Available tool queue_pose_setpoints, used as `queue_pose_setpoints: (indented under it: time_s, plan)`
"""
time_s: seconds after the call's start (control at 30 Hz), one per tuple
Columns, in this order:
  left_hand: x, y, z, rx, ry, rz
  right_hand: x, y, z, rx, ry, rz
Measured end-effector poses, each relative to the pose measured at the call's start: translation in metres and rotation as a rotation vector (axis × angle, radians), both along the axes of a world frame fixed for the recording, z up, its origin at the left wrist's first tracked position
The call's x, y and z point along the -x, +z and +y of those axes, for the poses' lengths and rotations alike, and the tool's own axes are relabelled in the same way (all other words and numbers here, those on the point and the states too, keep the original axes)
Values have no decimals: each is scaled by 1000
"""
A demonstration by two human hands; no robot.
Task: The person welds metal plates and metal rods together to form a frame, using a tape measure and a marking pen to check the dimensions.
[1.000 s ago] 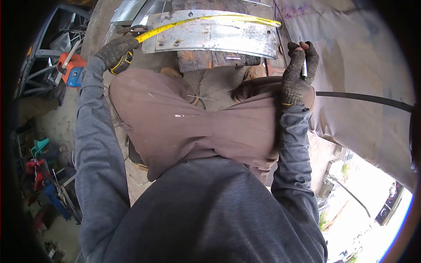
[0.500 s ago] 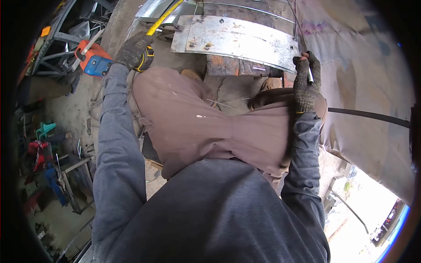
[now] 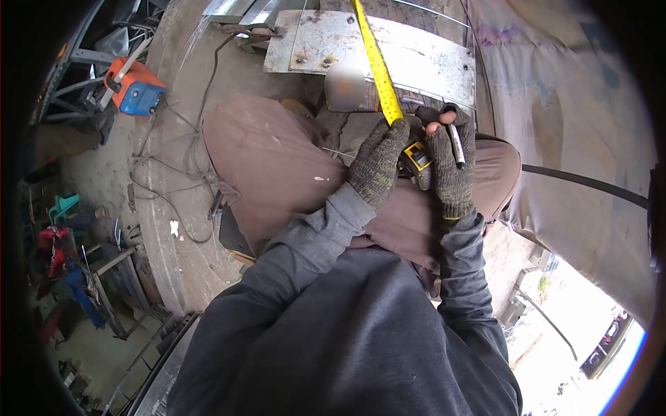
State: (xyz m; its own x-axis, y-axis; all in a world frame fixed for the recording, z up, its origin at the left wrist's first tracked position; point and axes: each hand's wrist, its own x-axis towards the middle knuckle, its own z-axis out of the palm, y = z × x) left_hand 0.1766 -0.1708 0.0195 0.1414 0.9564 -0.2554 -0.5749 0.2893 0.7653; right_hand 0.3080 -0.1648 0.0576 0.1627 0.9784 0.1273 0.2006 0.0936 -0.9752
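In a dark knitted glove, my left hand [image 3: 379, 163] is closed on the yellow tape blade [image 3: 379, 69], which runs up over the metal sheet [image 3: 409, 59]. The black and yellow tape measure case [image 3: 417, 159] sits between my two hands, close to the left one. My right hand [image 3: 454, 161], gloved with bare fingertips, is closed around a white and black marker [image 3: 456, 144]. Two rust-marked bolt spots show on the left part of the sheet.
An orange and blue box [image 3: 139, 91] stands on the floor at the upper left, with cables [image 3: 166, 177] beside it. Metal frames and tools lie farther left. A stained cloth [image 3: 555, 118] hangs on the right, with a dark bar [image 3: 583, 181] across it.
My left hand has moved right with the tape measure, from beside the orange and blue box to beside my right hand. My right hand has come slightly down and left with the marker.
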Motion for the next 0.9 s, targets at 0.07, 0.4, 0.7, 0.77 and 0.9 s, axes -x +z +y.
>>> queue_pose_setpoints:
  time_s: [0.07,0.4,0.7,0.77,0.9]
  plan:
    - [-1,-1,0,-147,21,79,10,10,-19,169,101,269]
    - [0,15,-1,225,-27,-372,25,10,-21,141,71,-27]
    - [7,-1,31,-344,42,209,-7,26,25,-105,-58,-481]
    - [16,3,41,-469,5,454,-32,32,52,-297,15,-738]
    - [19,30,64,-748,-13,985,-54,22,83,-257,109,-995]
